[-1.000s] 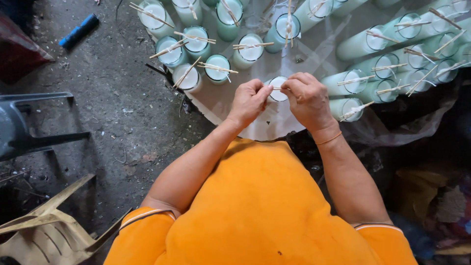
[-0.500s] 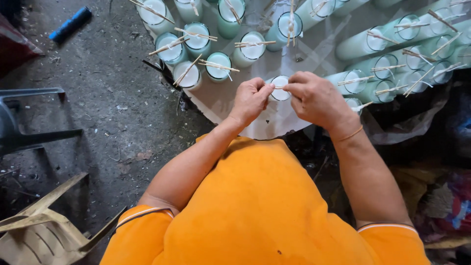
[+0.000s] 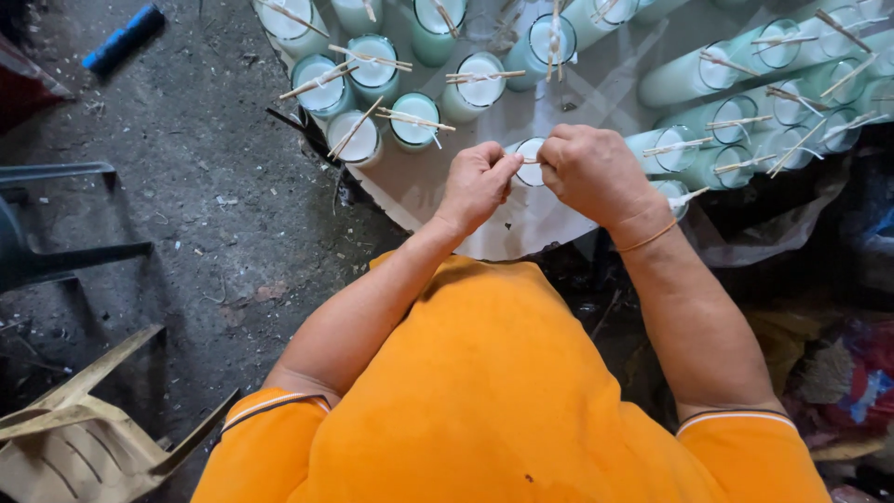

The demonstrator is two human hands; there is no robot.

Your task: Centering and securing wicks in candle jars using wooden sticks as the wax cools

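A pale green glass candle [image 3: 532,160] filled with white wax stands on the round white table [image 3: 521,228], right between my two hands. My left hand [image 3: 480,182] pinches something thin at the candle's rim. My right hand [image 3: 596,172] is closed over the same spot from the other side, hiding most of the glass. A thin wooden stick end shows between the fingers. Several more green candles [image 3: 414,119] stand behind, each with wooden sticks [image 3: 372,58] laid across its mouth.
More candles crowd the right side of the table [image 3: 736,154]. A dark concrete floor [image 3: 186,224] lies to the left with a grey chair [image 3: 56,251], a beige plastic chair [image 3: 84,438] and a blue object [image 3: 123,39]. Cluttered bags sit at the right [image 3: 838,373].
Both hands have stayed at the same candle, with the fingers drawn closer together over its top. The camera has shifted slightly.
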